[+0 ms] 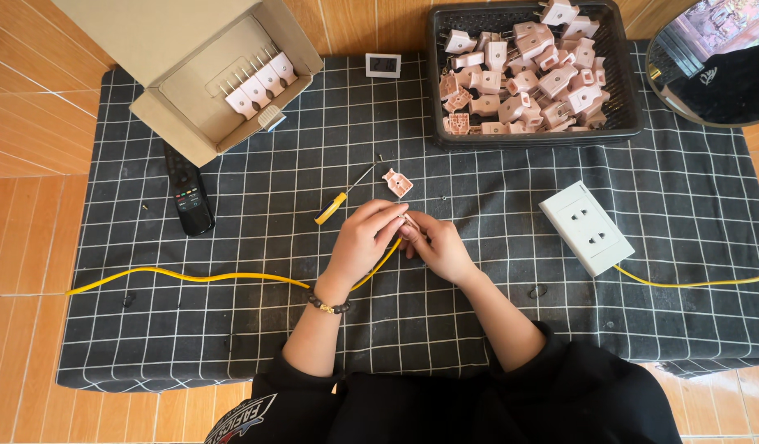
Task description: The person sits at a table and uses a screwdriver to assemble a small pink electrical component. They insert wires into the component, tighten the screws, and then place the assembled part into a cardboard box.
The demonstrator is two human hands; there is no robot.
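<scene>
Fingers [393,226] of the left hand [364,244] and right hand [438,247] pinch together on the end of a yellow cable [190,276] and a small pink plug part, mid-desk, held close for fine work. Yellow-handled screwdriver [340,200] and loose pink plug half [397,182] lie just beyond the hands, within reach; black basket [634,99] of pink plugs, cardboard box [190,82], white socket block [585,228], remote [189,193] ring the checked cloth [231,345].
</scene>
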